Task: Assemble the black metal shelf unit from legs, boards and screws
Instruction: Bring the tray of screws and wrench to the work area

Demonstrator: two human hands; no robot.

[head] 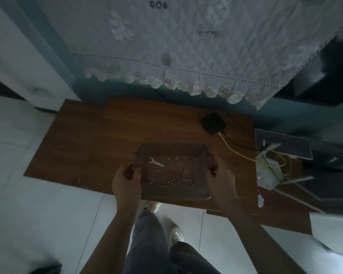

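I hold a shallow clear tray [173,195] level with both hands, one on each short side, so the loose hardware cannot slide off. My left hand [126,184] curls round the tray's left rim, and my right hand [222,182] grips the right rim near a small dark handle. Inside lie a flat silvery wrench [155,162] toward the far left corner, thin screws [169,179] bunched along the near edge, and small round washers [187,179] toward the right. The tray looks like smooth, tinted plastic with rounded corners. It hangs above a brown wooden board [91,139] lying flat on the pale tiled floor [28,214], near the board's near edge. I judge that the board's grain is laminate. No black legs show clearly in this dim, blurred view.
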